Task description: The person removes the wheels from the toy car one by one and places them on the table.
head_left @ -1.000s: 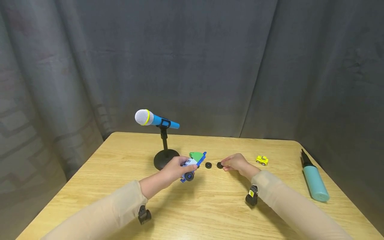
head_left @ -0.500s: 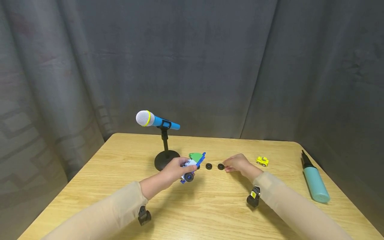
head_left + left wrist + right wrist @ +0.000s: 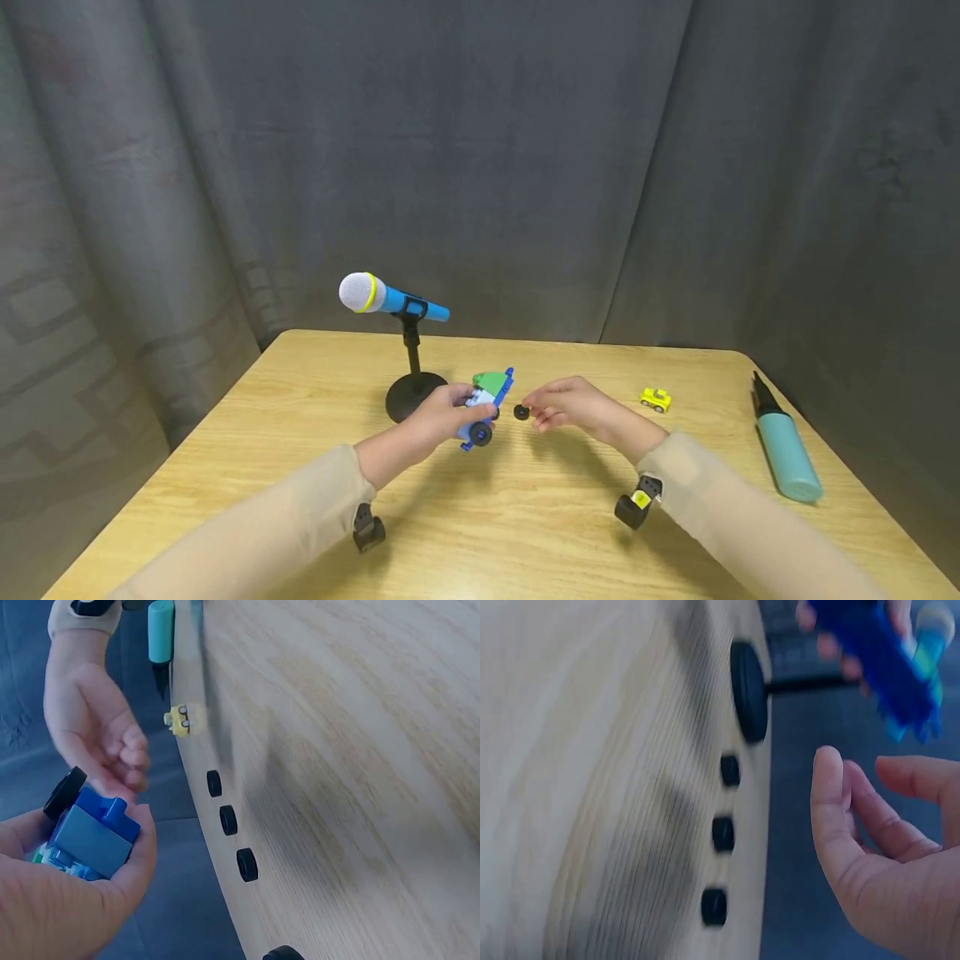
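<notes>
My left hand point(image 3: 437, 419) grips a building-block toy car point(image 3: 94, 841) above the table. It has blue and light blue bricks, a green top piece and a black wheel point(image 3: 480, 434) on the side facing me. To its right my right hand point(image 3: 579, 408) hovers with bent fingers. In the right wrist view its thumb stands apart from the fingers, with nothing between them and a gap to the toy. Below, three loose black wheels point(image 3: 228, 820) lie in a row on the table; from the head, the right hand hides one and the toy partly covers another.
A blue microphone point(image 3: 393, 301) on a black round-based stand point(image 3: 413, 392) is behind my left hand. Right of my right hand sits a small yellow toy car point(image 3: 656, 400). Near the table's right edge lies a teal hand pump point(image 3: 789, 454). Grey curtains point(image 3: 450, 167) hang behind the table.
My right hand has left the rightmost loose wheel, which it was touching, and has risen and moved left toward the toy car. The left hand has tilted and slightly raised the car.
</notes>
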A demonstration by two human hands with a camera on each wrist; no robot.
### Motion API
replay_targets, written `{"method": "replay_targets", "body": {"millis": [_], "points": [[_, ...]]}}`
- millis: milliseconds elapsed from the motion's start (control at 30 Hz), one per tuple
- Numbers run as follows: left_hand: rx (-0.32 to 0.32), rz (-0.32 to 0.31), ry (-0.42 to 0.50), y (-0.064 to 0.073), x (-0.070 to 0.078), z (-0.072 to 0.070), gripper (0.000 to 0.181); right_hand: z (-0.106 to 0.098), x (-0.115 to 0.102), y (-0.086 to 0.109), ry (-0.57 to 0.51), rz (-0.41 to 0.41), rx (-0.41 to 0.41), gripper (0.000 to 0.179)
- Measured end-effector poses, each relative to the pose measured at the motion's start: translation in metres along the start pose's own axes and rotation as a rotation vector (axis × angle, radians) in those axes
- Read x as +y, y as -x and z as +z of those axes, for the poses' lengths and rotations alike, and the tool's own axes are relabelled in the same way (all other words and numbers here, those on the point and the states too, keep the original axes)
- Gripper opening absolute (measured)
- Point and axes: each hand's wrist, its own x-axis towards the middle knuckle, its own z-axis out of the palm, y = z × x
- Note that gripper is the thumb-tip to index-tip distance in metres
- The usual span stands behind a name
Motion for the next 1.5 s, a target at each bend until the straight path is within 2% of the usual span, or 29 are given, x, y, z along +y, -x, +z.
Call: {"method": "replay_targets", "body": {"millis": [233,433,700,833,1033,1333,1500], "points": [[0.002,0.031,0.053,-0.006,0.001,-0.003,0.049,0.023,-0.014,0.012,0.001,-0.059,-0.174,0.030],[-0.004,0.041,0.017,-0.010,0.006,-0.008,0.048,0.035,-0.015,0.015,-0.023,-0.077,-0.245,0.031],[-0.028,0.036,0.029,-0.012,0.009,-0.006,0.049,0.050,-0.019,0.015,0.019,-0.085,-0.231,0.031],[-0.023,0.045,-0.027,-0.012,0.009,-0.004,0.052,0.060,-0.018,0.014,0.048,-0.109,-0.207,0.032],[-0.021,0.052,-0.085,-0.011,0.008,-0.003,0.055,0.071,-0.017,0.014,0.092,-0.136,-0.116,0.033],[0.021,0.046,-0.153,-0.009,0.008,-0.003,0.062,0.078,-0.017,0.018,0.192,-0.208,-0.031,0.033],[0.016,0.076,-0.181,-0.010,0.008,-0.002,0.052,0.080,-0.016,0.019,0.185,-0.237,-0.008,0.033]]}}
